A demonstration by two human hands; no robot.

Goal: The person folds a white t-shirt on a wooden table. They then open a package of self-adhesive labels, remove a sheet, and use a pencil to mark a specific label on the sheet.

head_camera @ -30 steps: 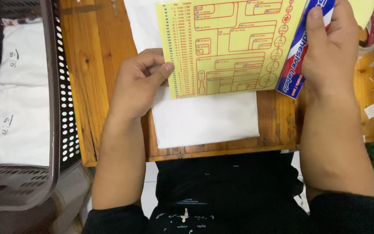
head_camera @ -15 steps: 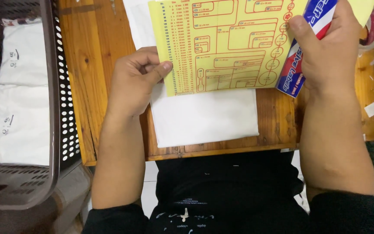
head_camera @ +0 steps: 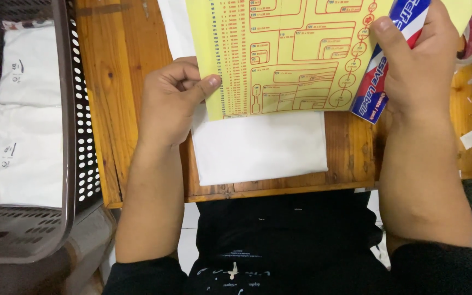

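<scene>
The left hand (head_camera: 170,104) pinches the lower left edge of the yellow sheet (head_camera: 290,54) while the right hand (head_camera: 416,65) clamps its right side with the label packet (head_camera: 381,82), above the white folded cloth (head_camera: 258,147) on the worktop (head_camera: 116,109)

Two white bundles (head_camera: 25,114) — one yellow sheet (head_camera: 285,54)

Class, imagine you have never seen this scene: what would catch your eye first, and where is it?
First, the bright yellow sheet with red outlines, top centre, pinched by the left hand and the right hand, which also grips a red, white and blue packet. Below it, folded white cloth lies on the wooden table.
</scene>
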